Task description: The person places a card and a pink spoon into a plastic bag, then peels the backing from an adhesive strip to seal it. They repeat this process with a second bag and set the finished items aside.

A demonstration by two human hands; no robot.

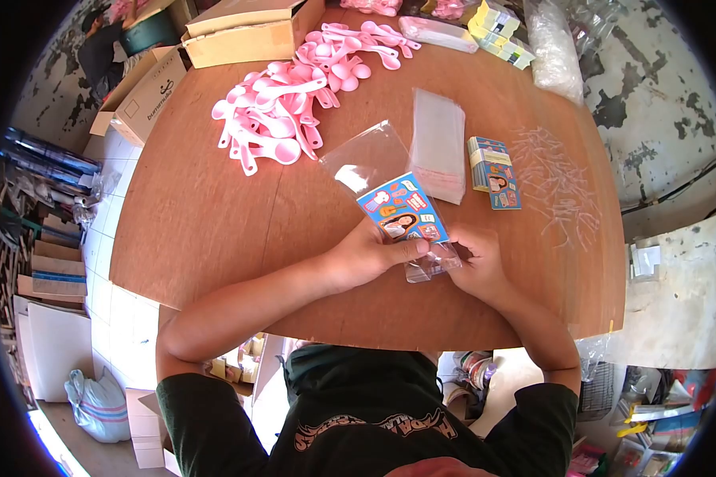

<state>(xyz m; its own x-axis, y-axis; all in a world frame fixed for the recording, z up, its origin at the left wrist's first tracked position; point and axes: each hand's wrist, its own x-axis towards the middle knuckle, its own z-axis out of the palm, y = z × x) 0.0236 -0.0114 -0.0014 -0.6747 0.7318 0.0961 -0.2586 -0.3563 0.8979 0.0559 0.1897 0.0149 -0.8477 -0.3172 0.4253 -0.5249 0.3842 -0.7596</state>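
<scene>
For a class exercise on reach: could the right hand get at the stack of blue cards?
Probably yes: the right hand is close to the stack of blue cards, with bare table between, though it is busy at the clear sleeve.

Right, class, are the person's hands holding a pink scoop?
No, the left hand and right hand hold a blue card with a clear bag; the pink scoops lie heaped beyond them.

head cam: on wearer's head, faces 12 o'clock and steeply down
shirt [358, 397]: nearest, 6 o'clock
bench [207, 215]: mid-range, centre, seen from above
carton [243, 44]: farther, 11 o'clock
wall [680, 119]: farther, 2 o'clock
lens: very wide, round dark rim, bench edges bowed
</scene>
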